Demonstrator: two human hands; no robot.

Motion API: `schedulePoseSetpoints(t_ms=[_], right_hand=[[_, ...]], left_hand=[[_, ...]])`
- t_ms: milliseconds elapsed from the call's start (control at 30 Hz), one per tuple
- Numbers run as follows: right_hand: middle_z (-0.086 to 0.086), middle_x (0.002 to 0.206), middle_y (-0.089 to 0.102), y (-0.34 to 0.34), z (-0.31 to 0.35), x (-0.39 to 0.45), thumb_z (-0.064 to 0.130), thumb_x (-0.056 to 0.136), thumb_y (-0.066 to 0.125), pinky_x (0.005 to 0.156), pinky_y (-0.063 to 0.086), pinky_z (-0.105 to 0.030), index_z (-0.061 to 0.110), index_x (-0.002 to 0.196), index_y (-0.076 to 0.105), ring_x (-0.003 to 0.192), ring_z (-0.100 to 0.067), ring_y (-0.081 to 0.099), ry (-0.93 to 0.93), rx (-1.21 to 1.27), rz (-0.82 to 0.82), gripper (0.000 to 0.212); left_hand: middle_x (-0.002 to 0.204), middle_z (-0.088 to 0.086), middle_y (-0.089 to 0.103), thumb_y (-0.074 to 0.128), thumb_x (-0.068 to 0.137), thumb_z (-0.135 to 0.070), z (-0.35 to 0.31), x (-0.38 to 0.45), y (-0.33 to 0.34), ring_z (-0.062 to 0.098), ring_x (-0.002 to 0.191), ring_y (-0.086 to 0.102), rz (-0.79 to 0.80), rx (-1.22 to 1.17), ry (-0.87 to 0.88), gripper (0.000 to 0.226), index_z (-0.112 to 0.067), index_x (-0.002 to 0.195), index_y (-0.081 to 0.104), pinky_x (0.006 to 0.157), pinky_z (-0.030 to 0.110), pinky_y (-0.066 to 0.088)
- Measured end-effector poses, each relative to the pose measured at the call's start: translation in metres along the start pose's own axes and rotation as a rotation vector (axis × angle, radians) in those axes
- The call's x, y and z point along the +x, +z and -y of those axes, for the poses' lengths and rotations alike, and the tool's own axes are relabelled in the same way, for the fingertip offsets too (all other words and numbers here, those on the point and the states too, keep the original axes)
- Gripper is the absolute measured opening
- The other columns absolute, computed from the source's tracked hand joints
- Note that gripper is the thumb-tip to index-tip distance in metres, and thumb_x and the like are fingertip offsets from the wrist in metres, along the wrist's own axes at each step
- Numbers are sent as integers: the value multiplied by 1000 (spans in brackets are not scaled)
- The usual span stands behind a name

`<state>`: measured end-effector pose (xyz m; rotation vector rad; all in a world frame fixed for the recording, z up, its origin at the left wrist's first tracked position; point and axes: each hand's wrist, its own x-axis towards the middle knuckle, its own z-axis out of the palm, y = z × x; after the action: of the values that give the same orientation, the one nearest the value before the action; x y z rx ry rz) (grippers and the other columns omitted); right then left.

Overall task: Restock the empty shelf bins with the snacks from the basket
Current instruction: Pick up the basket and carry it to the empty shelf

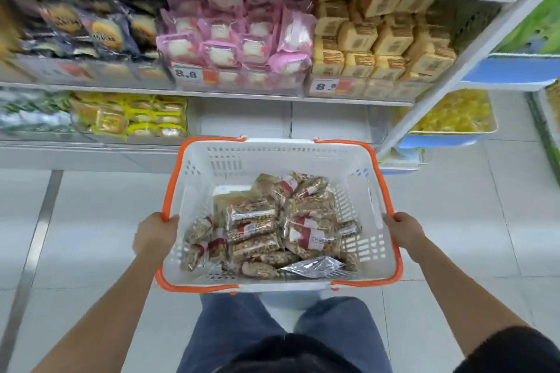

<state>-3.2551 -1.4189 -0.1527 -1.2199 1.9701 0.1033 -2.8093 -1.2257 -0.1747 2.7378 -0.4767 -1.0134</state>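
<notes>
— Head view: what writing is coming through?

— I am reading "8.8" on the price tag under the pink packs, and "8." plus a blurred digit on a second tag under the tan biscuit packs. The snacks in the basket are showing red-and-white labels, but the print is too small for me to make out.

— Where is the basket sitting against the hands?

— I am seeing it carried between them, over the tiled floor. The left hand is gripping the left rim, fingers curled over the orange handle. The right hand is gripping the right rim the same way. The snacks are piling in the middle and near side of the basket, between both hands, with a silver foil pack lying at the near right.

— And around it?

— The two empty clear bins are sitting on the lower shelf just beyond the basket's far rim. Yellow packs are filling the bin to their left, dark-wrapped pastries the shelf above. I am also seeing a tray of yellow sweets at the right. Jeans are showing below the basket.
</notes>
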Motion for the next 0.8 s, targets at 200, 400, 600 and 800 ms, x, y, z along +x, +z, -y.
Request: schedulePoseSetpoints(t_ms=[200,400,600,800], right_hand=[[-15,83,61,30,-4,52,26,94,50,82,54,-49,6,87,59,86,-37,63,41,-110,115,23],[-12,87,65,63,-23,142,23,94,53,84,54,-49,11,97,59,88,-34,64,-19,-205,259,13],[-9,92,65,100,-38,222,19,95,52,86,53,-49,13,98,57,90,-31,63,-28,-205,254,9],[-5,75,58,157,-58,287,17,95,52,71,54,-38,10,90,53,71,-24,61,-53,-272,217,8]], left_hand=[[81,12,66,52,87,-26,-3,27,32,33,76,61,-25,-56,-102,19,-10,87,61,64,32,42],[87,23,64,55,89,-17,2,72,112,32,76,53,-74,-131,-199,18,0,91,62,69,35,39],[89,24,63,55,92,-16,-1,119,193,35,81,55,-82,-151,-202,20,4,95,59,69,34,36],[78,16,56,51,94,-13,6,171,270,29,72,49,-60,-182,-200,18,4,97,56,64,33,33]])
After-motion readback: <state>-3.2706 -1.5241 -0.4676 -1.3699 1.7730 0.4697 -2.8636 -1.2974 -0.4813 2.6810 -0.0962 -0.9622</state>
